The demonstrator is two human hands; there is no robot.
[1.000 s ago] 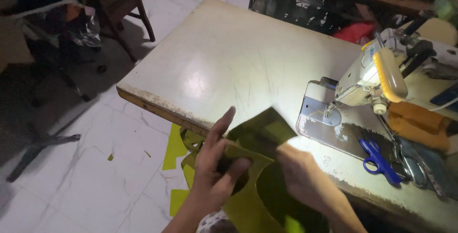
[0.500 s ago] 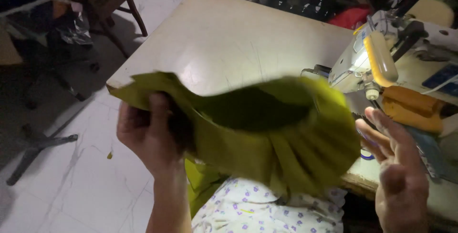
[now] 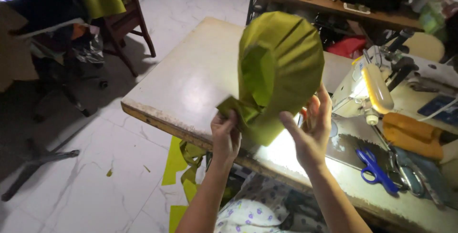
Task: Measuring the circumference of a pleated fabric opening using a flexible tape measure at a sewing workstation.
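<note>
At the far left a dark chair (image 3: pixel 57 56) with green cloth draped over its back stands on the white tiled floor (image 3: pixel 95 176), well apart from the counter (image 3: pixel 191 71). Yellow-green scraps (image 3: pixel 175 164) lie on the floor just below the counter's near edge. Above that edge the left hand (image 3: pixel 226 135) has its fingers closed on a bunched lower corner of the green fabric (image 3: pixel 281 66), which is held up in the air over the middle of the counter, standing tall and rounded with folds running across it. The right hand (image 3: pixel 310 130) is just beside the fabric's lower right edge, fingers open and spread, palm turned toward the cloth; whether it touches is unclear. Farther right a white sewing machine (image 3: pixel 367 85) sits on the counter, with blue scissors (image 3: pixel 374 164) near the near edge and an orange cloth (image 3: pixel 412 133) beside them
</note>
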